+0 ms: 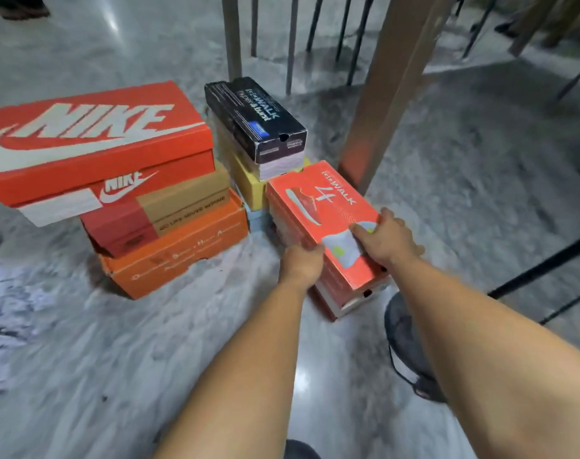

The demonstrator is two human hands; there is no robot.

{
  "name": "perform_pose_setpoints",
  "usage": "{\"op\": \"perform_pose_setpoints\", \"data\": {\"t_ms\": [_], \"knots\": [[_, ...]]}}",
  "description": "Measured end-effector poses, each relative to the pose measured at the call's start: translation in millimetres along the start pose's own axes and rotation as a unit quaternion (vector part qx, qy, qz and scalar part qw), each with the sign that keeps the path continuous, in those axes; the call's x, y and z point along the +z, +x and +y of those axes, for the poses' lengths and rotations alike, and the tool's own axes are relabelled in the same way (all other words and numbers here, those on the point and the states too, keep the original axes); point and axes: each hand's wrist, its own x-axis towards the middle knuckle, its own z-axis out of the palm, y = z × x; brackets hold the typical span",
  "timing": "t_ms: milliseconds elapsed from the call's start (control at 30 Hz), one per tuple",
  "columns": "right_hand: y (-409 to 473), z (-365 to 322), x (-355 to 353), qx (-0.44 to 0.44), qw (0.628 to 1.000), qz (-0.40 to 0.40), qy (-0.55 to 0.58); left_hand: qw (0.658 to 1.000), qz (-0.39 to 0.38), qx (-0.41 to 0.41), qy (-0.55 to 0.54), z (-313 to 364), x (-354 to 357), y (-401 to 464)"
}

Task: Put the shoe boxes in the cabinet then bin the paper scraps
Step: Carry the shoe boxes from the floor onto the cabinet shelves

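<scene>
On the floor (83,342), the red box (328,213) runs lengthwise away from the person; left hand (301,264) and right hand (388,239) grasp its near end.

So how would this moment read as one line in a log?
step: picking up box | left hand: on near-left edge of red shoe box | right hand: on its lid | cabinet: not in view

The floor (116,342) is shiny grey marble. A brown wooden table leg (384,104) stands on it. Thin black metal bars (315,24) stand behind the leg. A round dark fan base (404,329) sits on the floor
</scene>
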Motion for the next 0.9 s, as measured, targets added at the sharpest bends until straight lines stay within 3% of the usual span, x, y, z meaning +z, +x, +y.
{"op": "perform_pose_setpoints", "data": {"t_ms": [133,233,400,600,733,900], "knots": [[11,7,-5,-0.019,0.996,-0.037,0.079,0.99,-0.005,-0.037,-0.135,-3,5,3],[-2,-2,-20,-0.026,0.993,-0.086,0.077,0.982,0.019,-0.067,-0.177,-8,-18,-2],[-49,-49,-11,-0.073,0.965,-0.208,0.142,0.963,0.196,-0.091,-0.16,-31,-99,-35],[-138,-143,51,-0.151,0.921,-0.346,0.097,0.926,0.312,-0.139,-0.16,-106,-218,-110],[-214,-205,113,-0.224,0.877,-0.425,0.023,0.884,0.394,-0.175,-0.182,-173,-296,-181],[-316,-263,178,-0.316,0.789,-0.521,-0.075,0.836,0.461,-0.206,-0.217,-256,-372,-275]]}}
